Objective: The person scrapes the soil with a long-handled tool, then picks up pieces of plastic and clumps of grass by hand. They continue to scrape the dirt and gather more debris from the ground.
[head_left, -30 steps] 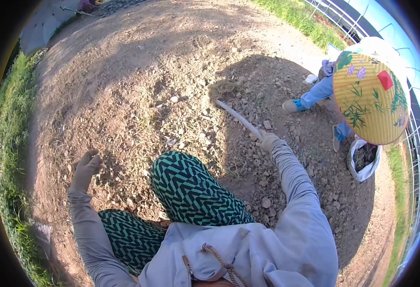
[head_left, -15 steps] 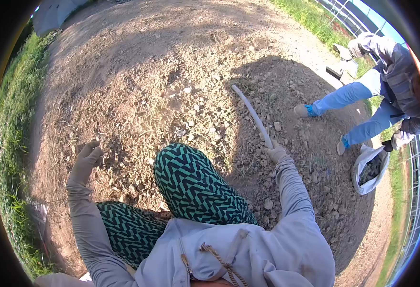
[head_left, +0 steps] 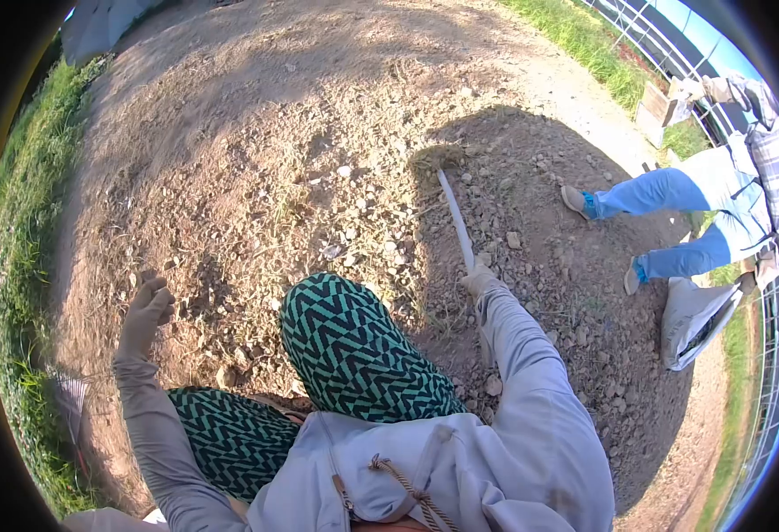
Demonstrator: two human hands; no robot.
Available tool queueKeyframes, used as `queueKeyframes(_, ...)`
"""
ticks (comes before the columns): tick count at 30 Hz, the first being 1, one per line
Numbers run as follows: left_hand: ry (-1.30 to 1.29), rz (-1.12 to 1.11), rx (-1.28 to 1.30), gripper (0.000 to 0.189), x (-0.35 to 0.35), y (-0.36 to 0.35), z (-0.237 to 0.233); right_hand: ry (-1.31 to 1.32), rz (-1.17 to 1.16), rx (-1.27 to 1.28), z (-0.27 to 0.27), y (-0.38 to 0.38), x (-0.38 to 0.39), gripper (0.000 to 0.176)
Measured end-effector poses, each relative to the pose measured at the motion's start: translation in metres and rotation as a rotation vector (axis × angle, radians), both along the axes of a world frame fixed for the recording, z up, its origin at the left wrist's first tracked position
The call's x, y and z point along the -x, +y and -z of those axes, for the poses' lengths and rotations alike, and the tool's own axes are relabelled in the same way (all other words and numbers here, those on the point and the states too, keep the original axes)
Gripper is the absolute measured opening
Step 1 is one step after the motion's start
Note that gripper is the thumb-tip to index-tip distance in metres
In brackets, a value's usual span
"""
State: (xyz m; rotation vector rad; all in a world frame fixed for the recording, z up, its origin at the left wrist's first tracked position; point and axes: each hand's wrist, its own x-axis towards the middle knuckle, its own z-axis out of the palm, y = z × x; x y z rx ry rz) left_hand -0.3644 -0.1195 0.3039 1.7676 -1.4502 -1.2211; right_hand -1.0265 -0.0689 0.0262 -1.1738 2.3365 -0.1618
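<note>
My right hand (head_left: 481,278), in a light glove, is wrapped round the near end of a long pale stick-like handle (head_left: 457,217). The handle slants forward over the stony soil. Its far end meets a clump of dry grass (head_left: 438,158), and I cannot make out any tool head there. My left hand (head_left: 148,310), also gloved, is raised over the soil at the left with its fingers curled together. Whether anything small is inside those fingers is hidden.
Stones and dry weeds cover the ground (head_left: 354,213) ahead of my patterned knees (head_left: 363,350). At the right stands a person in jeans (head_left: 664,191), holding a white sack (head_left: 691,319) and a pale box-like object (head_left: 660,111). Grass (head_left: 35,222) lines the left edge.
My right hand has drawn left with the handle, which now stands more upright in view. My left hand has dropped slightly. The other person has shifted right, and the sack has turned.
</note>
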Motion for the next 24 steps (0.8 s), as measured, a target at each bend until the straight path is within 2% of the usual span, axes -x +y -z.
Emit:
queueKeyframes(1, -0.025, -0.003, 0.022, 0.042, 0.012, 0.000, -0.005, 0.002, -0.021, -0.036, 0.001, 0.008, -0.010, 0.077)
queueKeyframes(3, -0.033, 0.057, 0.006, 0.043, 0.017, -0.010, -0.003, -0.176, -0.031, -0.057, -0.010, 0.023, -0.036, 0.077)
queueKeyframes(5, 0.003, 0.107, -0.005, 0.044, 0.017, -0.026, 0.010, -0.217, -0.198, -0.170, -0.034, 0.032, -0.069, 0.080)
queueKeyframes(8, -0.058, 0.109, 0.027, 0.045, 0.040, -0.031, 0.006, -0.222, -0.410, -0.121, -0.062, 0.045, -0.110, 0.082)
queueKeyframes(11, -0.086, 0.131, 0.055, 0.046, 0.063, -0.026, -0.005, -0.370, -0.545, -0.060, -0.077, 0.052, -0.126, 0.081)
queueKeyframes(14, -0.069, 0.151, 0.076, 0.042, 0.063, -0.022, -0.007, -0.455, -0.423, -0.002, -0.099, 0.057, -0.124, 0.078)
queueKeyframes(17, -0.094, 0.128, 0.035, 0.040, 0.061, -0.012, -0.017, -0.502, -0.093, 0.104, -0.067, 0.046, -0.083, 0.078)
queueKeyframes(19, -0.056, 0.106, 0.026, 0.040, 0.046, -0.007, -0.012, -0.250, -0.108, 0.209, -0.008, 0.030, -0.030, 0.078)
queueKeyframes(22, -0.045, 0.047, -0.009, 0.042, 0.019, -0.005, -0.002, -0.101, -0.057, 0.044, -0.039, 0.014, -0.007, 0.071)
queueKeyframes(24, 0.002, 0.012, -0.029, 0.042, 0.010, -0.002, -0.001, -0.034, -0.151, 0.045, -0.042, 0.010, -0.006, 0.070)
